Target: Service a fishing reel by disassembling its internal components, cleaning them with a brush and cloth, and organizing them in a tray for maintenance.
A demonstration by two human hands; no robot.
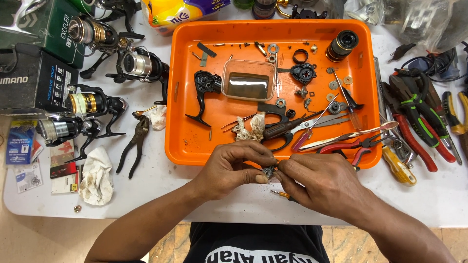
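The white work surface (234, 199) spreads beneath the fingers, and just beyond them lies the big orange plastic tray (195, 146), its near rim right behind the knuckles. Well off past the left hand sit several black and silver spinning reels (141, 65), with dark slip-joint pliers (135, 143) and a crumpled white rag (96, 180) nearer on that side. Past the right hand lie red-handled and green-handled pliers (414, 131). Inside the tray, straight ahead of the fingers, are a clear rectangular plastic tub (248, 80), a black reel body (204, 92), dark-handled scissors (287, 129) and a stained scrap of cloth (248, 127). The left hand (229, 168) and right hand (319, 182) meet just above the surface; both sets of fingers are closed in a pinch on a small grey metal reel part (267, 171) between their tips. Under the right fingers lies a small orange-tipped tool (279, 194), mostly hidden.
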